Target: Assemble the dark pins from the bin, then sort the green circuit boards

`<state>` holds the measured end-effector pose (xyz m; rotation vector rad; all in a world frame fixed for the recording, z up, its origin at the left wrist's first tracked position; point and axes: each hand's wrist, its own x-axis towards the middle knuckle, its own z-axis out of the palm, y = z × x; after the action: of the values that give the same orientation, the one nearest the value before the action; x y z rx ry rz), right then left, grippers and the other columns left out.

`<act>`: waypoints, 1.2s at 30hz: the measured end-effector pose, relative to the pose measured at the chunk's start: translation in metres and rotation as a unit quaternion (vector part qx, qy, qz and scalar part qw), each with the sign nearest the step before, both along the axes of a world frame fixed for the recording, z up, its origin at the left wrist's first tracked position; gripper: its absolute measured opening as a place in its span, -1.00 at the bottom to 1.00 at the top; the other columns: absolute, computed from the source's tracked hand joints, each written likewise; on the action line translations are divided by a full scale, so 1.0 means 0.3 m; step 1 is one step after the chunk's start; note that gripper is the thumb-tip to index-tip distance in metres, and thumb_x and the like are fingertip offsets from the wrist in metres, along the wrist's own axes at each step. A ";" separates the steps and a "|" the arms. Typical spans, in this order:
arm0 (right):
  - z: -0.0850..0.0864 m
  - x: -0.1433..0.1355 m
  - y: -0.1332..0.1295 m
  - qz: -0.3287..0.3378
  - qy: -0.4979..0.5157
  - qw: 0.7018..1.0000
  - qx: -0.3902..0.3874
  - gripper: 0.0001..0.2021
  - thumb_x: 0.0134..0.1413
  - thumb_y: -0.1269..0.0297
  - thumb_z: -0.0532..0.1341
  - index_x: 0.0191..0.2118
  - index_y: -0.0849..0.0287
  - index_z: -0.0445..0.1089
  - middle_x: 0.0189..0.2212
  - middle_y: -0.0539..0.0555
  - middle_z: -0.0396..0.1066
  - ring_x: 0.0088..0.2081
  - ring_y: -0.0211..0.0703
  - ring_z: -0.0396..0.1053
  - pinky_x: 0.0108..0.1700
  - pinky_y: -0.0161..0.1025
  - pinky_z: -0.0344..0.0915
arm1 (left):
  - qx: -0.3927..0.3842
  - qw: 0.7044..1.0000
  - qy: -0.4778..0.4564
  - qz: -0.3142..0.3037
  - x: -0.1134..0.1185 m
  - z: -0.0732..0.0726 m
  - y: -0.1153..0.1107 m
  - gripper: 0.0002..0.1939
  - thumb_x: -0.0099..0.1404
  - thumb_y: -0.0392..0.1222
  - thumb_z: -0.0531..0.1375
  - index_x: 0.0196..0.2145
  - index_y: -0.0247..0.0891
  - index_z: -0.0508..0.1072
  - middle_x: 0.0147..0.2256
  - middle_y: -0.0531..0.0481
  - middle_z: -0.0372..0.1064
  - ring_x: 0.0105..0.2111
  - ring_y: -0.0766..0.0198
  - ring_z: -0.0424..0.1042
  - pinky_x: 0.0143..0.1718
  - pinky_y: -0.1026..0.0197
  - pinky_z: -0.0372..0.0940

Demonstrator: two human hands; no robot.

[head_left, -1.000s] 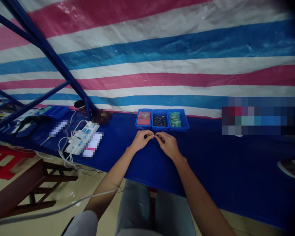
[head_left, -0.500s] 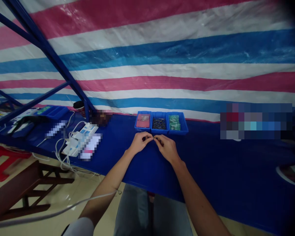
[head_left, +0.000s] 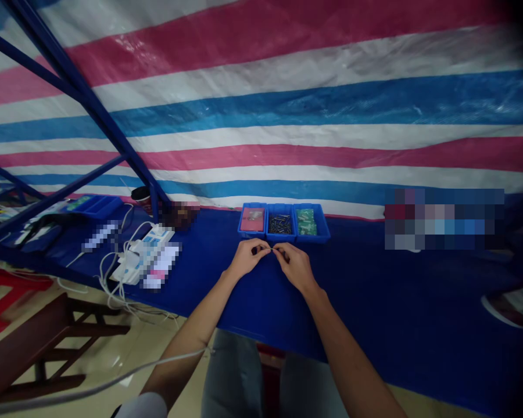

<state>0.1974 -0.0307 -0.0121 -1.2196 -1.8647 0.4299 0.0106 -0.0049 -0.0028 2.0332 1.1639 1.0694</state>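
Note:
My left hand [head_left: 246,257] and my right hand [head_left: 294,265] meet fingertip to fingertip above the blue table [head_left: 261,302]. Both are closed in a pinch, with a tiny thin piece between them, too small to name. Just beyond them stand three joined blue bins. The left bin [head_left: 252,233] holds a pink item, the middle one has many small dark metal pieces [head_left: 280,224], and green packets [head_left: 305,222] lie in the right bin.
At the left lie a white power strip [head_left: 144,255] with cables, and a dark cup [head_left: 141,197] near a blue metal frame [head_left: 108,130]. A wooden stool [head_left: 39,342] stands on the floor. Striped sheeting [head_left: 287,154] hangs behind. A grey cable [head_left: 113,384] crosses the lower left.
The view has shifted slightly, so the bins and hands sit a little lower in it. Both hands stay pinched together at the fingertips.

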 end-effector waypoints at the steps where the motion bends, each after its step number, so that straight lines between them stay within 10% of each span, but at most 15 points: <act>1: 0.001 0.000 0.000 -0.001 0.001 1.000 0.000 -0.82 0.30 0.22 0.11 -0.19 0.09 0.46 -0.34 0.02 0.49 -0.37 -0.19 0.41 -0.32 -0.29 0.23 | -0.002 1.000 0.001 0.002 -0.001 -0.002 0.000 -0.75 0.31 -0.04 0.25 -0.29 -0.29 0.58 -0.40 -0.01 0.50 -0.48 0.35 0.33 -0.37 0.30 0.22; 36: -0.004 0.006 0.002 -0.016 -0.109 0.993 -0.043 -0.58 0.43 0.13 -0.06 -0.44 0.12 0.33 -0.49 0.03 0.45 -0.43 -0.17 0.42 -0.38 -0.28 0.06 | 0.009 0.999 0.011 -0.033 0.000 0.019 -0.013 -0.74 0.37 -0.08 0.18 -0.29 -0.29 0.59 -0.38 -0.06 0.51 -0.41 0.28 0.42 -0.29 0.26 0.27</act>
<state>0.1993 -0.0302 -0.0133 -1.3995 -2.0254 0.3739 0.0106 -0.0087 0.0028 2.0874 1.0930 1.0315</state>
